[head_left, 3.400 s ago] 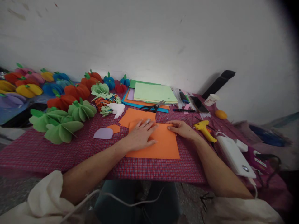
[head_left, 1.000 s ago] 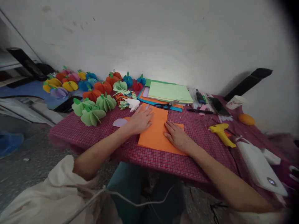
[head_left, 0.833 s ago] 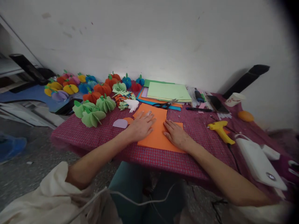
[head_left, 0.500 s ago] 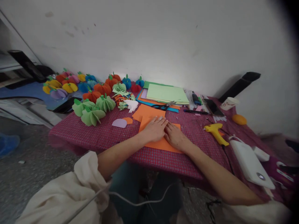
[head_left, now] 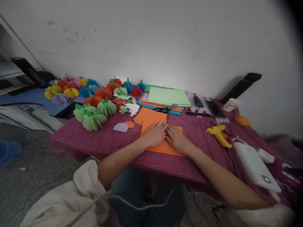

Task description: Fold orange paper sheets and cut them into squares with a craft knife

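Note:
An orange paper sheet [head_left: 163, 148] lies on the table in front of me, partly hidden under both hands. Its far part seems folded over toward me. My left hand [head_left: 154, 135] rests flat on it, fingers stretched out. Beside it, my right hand [head_left: 177, 138] presses flat on the right part of the sheet, its fingertips meeting the left hand's. Another orange piece of paper [head_left: 150, 116] lies just behind. Black-handled scissors [head_left: 165, 109] sit beyond that, and a purple paper cutout [head_left: 120, 127] overlaps a small orange one to the left.
Several green paper pumpkins [head_left: 94, 120] and other colourful ones stand at the left. A stack of coloured paper [head_left: 169, 95] lies by the wall. On the right are a yellow glue gun [head_left: 219, 135], a white power bank [head_left: 255, 164], a phone [head_left: 216, 108] and a paper cup [head_left: 232, 104].
My left hand has slid slightly toward me on the orange sheet, and the sheet's far edge now appears nearer. My right hand stays almost in place. The view has shifted a little.

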A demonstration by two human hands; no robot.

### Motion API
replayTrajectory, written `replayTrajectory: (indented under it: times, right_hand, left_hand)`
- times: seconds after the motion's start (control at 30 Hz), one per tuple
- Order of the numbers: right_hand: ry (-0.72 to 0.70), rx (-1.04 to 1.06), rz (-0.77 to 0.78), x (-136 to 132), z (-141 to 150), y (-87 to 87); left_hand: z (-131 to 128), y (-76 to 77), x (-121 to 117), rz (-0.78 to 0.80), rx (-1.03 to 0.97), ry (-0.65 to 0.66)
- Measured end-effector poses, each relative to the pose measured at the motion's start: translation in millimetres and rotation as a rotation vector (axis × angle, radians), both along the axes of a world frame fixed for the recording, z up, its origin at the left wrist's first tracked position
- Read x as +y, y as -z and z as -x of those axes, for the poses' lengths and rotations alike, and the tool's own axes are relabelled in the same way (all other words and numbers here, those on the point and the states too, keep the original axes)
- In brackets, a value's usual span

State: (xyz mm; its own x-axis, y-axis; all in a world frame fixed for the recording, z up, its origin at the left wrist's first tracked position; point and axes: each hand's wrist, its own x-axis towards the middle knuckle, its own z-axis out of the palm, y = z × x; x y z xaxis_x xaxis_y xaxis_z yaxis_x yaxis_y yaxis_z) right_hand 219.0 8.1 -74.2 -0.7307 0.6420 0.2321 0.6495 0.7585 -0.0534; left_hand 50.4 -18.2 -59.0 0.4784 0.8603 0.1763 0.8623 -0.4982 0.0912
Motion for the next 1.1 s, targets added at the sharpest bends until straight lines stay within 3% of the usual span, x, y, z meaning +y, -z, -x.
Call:
replayTrajectory:
  times: [0.2,0.7,1.1]
  right_hand:
    - [0.019,0.001,0.019,-1,0,0.3]
    - [0.150,-0.072,0.079,-11,-2,-14.1]
    - [0.335,-0.184,0.127,-7,-59,-17.3]
  left_hand:
    - [2,-0.6,-1,0.051,-0.025,-0.007]
    - [39,4.8,-20,-0.027,0.027,-0.281]
    - [39,6.9,-21,-0.003,0.021,-0.341]
